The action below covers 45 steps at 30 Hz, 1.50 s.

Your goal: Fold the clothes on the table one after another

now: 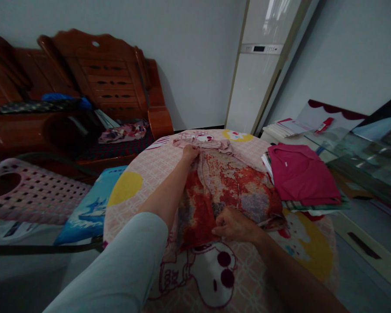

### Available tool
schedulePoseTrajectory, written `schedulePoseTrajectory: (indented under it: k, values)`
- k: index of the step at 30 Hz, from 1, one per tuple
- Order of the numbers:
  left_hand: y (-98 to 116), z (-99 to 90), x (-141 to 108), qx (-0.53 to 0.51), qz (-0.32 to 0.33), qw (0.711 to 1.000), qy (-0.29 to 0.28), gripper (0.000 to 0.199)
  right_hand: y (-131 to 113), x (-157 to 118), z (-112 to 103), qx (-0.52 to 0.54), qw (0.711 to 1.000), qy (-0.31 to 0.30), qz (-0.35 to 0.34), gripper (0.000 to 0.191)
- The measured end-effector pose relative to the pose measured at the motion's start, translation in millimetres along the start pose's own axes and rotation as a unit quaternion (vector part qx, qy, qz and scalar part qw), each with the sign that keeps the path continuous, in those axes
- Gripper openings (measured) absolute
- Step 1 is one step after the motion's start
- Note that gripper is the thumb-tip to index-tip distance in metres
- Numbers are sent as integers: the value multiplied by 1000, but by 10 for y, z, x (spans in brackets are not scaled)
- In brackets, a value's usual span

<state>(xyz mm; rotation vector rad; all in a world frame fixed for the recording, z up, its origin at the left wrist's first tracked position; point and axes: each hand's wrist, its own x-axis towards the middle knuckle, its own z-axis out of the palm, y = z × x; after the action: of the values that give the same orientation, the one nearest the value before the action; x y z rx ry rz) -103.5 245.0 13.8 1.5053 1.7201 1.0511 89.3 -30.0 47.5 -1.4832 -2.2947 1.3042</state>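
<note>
A red, beige and grey patterned garment (244, 180) lies spread on the round table, with paler pinkish cloth along its far edge. My left hand (191, 153) reaches to the far part of the garment, its fingers pinched on an edge there. Nearer to me, my right hand (232, 224) is closed on the lower part of the same garment, beside the join between its wide right panel and a narrower red left panel. The fingertips of both hands are partly hidden. A folded pink shirt (301, 174) tops a stack of clothes to the right.
A pink cartoon tablecloth (215, 274) covers the table. Wooden seats (97, 78) with cloths on them stand at the back left. A woven pink chair (35, 191) and a blue cushion (91, 208) are left. A glass-topped cabinet (365, 156) stands right, a tall white appliance (257, 69) behind.
</note>
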Motion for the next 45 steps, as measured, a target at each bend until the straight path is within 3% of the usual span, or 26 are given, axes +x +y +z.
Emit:
schedulePoseTrajectory:
  k: [6, 10, 14, 17, 20, 24, 26, 29, 34, 38, 45]
  values:
    - [-7, 77, -14, 48, 9, 998, 39, 15, 69, -41, -76, 111, 990, -78, 41, 24]
    - [-5, 99, -20, 55, 18, 997, 56, 19, 44, -66, -107, 68, 994, -57, 61, 22]
    - [29, 106, -53, 89, 35, 995, 21, 24, 19, -67, -112, 23, 996, -53, 69, 21]
    - [37, 19, -109, 106, 71, 992, -11, 31, 47, -56, -106, -11, 997, -40, 63, 23]
    - [2, -164, -201, 135, 106, 985, -6, 38, 91, -41, -91, -27, 998, -35, 52, 24]
    - [-106, -384, -405, 242, 138, 960, -3, 37, 117, -37, -89, -35, 998, -30, 54, 26]
    - [-174, -423, -529, 288, 162, 944, -20, 33, 123, -33, -100, -35, 998, -14, 56, 31]
    - [-276, -399, -688, 323, 220, 918, -61, 32, 153, 8, -106, -22, 998, 62, 25, 35]
    - [-377, -324, -793, 349, 271, 893, -85, 41, 246, 134, -51, 0, 984, 180, 5, 13]
    - [-380, -347, -799, 379, 244, 889, -82, 46, 283, 170, -36, -54, 982, 176, 38, 9]
    - [-341, -438, -754, 390, 231, 888, -74, 45, 288, 151, -41, -65, 981, 179, 34, 10]
